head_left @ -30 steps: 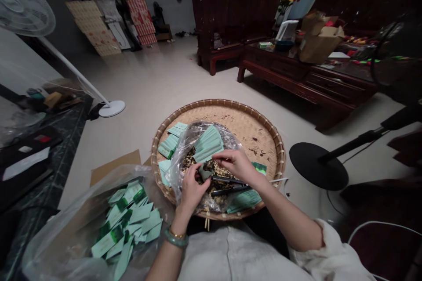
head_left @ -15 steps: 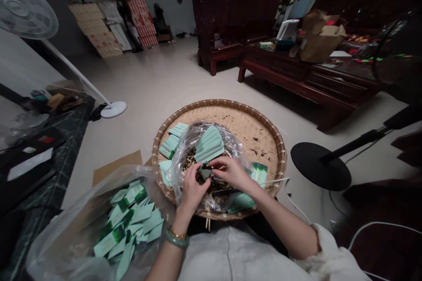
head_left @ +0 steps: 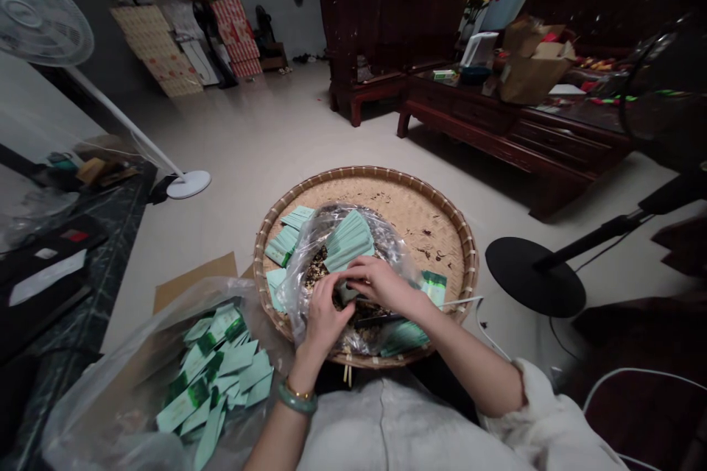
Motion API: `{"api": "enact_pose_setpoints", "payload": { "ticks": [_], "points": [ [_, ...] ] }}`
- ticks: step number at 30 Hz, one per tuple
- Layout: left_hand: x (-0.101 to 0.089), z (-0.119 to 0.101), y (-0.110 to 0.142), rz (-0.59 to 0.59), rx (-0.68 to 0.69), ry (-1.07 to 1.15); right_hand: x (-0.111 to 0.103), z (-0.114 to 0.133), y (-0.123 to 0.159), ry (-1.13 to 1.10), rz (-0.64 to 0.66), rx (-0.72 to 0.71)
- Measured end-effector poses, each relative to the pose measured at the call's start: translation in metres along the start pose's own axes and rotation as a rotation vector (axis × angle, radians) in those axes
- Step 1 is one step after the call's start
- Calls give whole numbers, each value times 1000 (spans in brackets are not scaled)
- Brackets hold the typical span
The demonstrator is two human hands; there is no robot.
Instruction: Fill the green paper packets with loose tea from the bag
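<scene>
My left hand (head_left: 325, 313) pinches a small pale green packet (head_left: 347, 294) over an opened clear plastic bag (head_left: 301, 287). From the right, my right hand (head_left: 387, 285) has its fingers bent at the packet's top edge, partly hiding it. Dark and pale loose dried bits (head_left: 316, 270) lie in the bag. A fanned stack of green packets (head_left: 350, 239) rests just beyond my fingers. Beneath my right wrist shows a black stick-like object (head_left: 371, 321). All this sits on a round woven bamboo tray (head_left: 469, 250) at my lap.
On my left stands a large plastic bag (head_left: 132, 324) holding many green packets (head_left: 221, 368). More packets (head_left: 283, 244) lie along the tray's left side. A white fan base (head_left: 188, 185), a black stand base (head_left: 535, 276) and a wooden table (head_left: 497, 125) surround the tray. A white cable (head_left: 491, 331) runs at right.
My right hand has shifted slightly left, its fingers now reaching over the packet's top and closer to my left fingers. My left hand stays nearly in place.
</scene>
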State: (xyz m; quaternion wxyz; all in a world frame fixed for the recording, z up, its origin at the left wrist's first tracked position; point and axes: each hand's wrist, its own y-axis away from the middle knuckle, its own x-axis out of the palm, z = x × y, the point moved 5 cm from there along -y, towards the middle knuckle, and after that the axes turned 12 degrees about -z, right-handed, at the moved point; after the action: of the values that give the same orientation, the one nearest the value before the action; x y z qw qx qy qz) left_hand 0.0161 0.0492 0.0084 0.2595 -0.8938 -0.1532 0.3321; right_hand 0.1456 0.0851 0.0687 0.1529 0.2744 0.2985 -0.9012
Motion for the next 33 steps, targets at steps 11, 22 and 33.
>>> {"api": "enact_pose_setpoints", "payload": {
  "ticks": [11, 22, 33],
  "points": [
    [-4, 3, 0, -48, -132, 1, -25, -9, 10, -9, -172, 152],
    [-3, 13, 0, 230, -606, 410, 0, -47, 20, -527, -277, 582],
    [-3, 6, 5, 442, -857, 510, -29, -49, 15, -676, -170, 702]
  ]
}}
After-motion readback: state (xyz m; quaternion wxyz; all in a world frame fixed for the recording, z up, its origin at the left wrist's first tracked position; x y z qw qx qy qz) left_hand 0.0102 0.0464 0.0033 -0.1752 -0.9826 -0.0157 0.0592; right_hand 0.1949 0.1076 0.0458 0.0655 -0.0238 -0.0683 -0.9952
